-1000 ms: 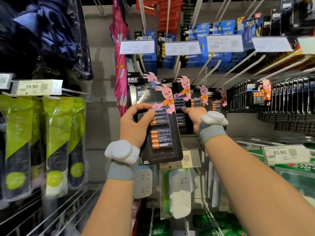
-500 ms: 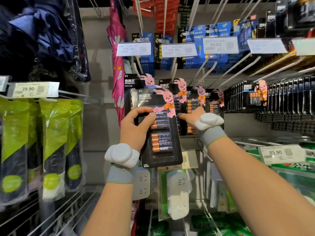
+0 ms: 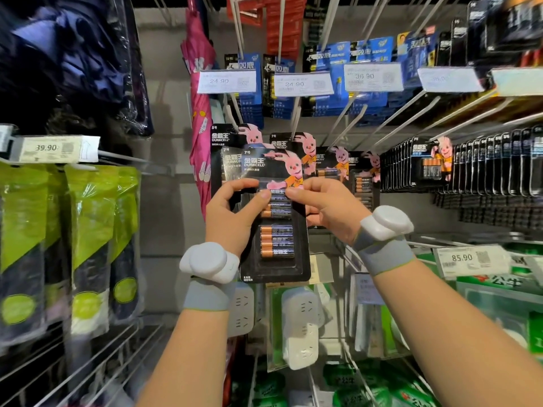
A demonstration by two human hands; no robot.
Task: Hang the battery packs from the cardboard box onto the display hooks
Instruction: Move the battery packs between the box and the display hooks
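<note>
One battery pack (image 3: 275, 239) is held upright between both hands. Its edge is gripped by the curled left hand (image 3: 232, 214), and its upper front is pinched by the right hand (image 3: 329, 205). It is judged light, stiff and slick, best taken by the card edges. Half a second earlier, the hung packs (image 3: 339, 161) behind were touched by the right hand instead.
</note>
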